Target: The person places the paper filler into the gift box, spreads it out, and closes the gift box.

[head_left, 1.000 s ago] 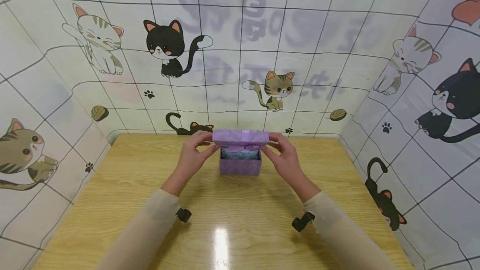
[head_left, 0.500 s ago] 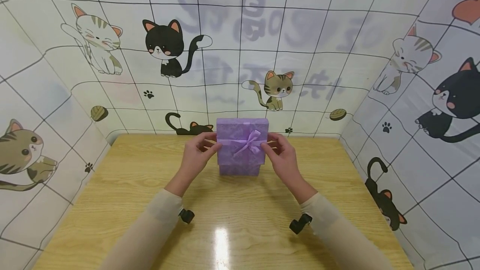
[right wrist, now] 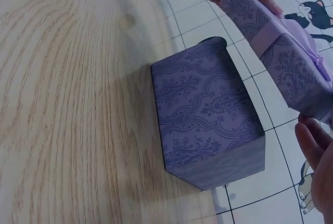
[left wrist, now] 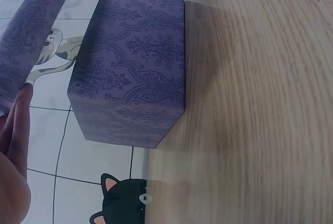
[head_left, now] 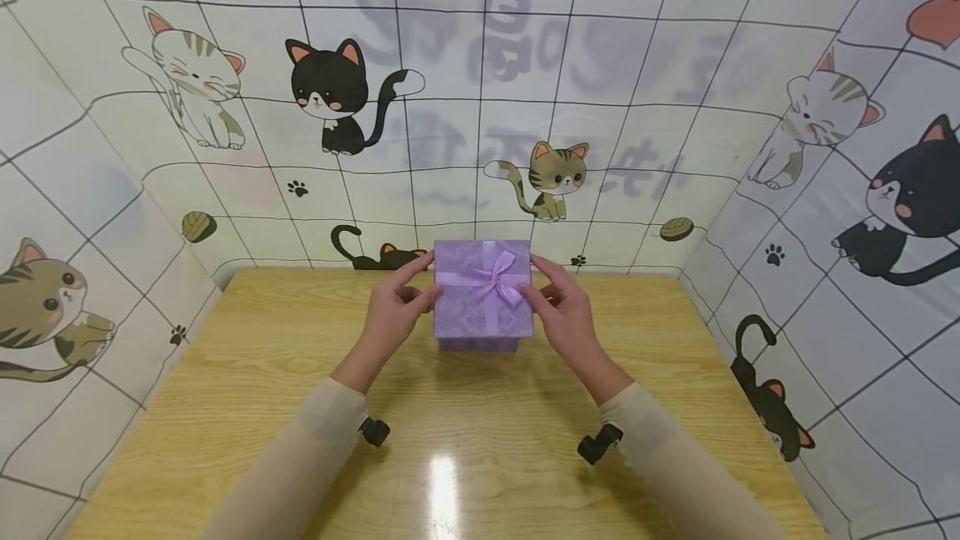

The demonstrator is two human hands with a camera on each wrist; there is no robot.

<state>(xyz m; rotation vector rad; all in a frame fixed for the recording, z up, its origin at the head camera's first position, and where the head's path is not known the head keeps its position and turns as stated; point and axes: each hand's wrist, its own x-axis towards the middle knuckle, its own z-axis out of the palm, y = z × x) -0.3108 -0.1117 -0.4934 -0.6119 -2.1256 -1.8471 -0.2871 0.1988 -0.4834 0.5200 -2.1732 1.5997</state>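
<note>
A purple patterned gift box lid [head_left: 461, 311] with a lilac ribbon bow [head_left: 495, 277] is held level by both hands. My left hand [head_left: 392, 307] pinches its left side between thumb and fingers, and my right hand [head_left: 566, 311] pinches the right side. Beneath it the matching box [head_left: 478, 345] stands upright on the table, only its front showing in the head view. Both wrist views show a gap between the box [left wrist: 132, 52] and the raised lid [right wrist: 286, 63]. The inside of the box is hidden now.
The wooden table [head_left: 300, 323] stretches out around the box, with a bright reflection near its front. A tiled cat-print wall covering [head_left: 450, 132] rises behind it and on both sides. Small black cameras sit on the wrists.
The lid has tipped from nearly edge-on, past a forward tilt showing the bow, to level over the box. It now covers the blue filling seen a second ago.
</note>
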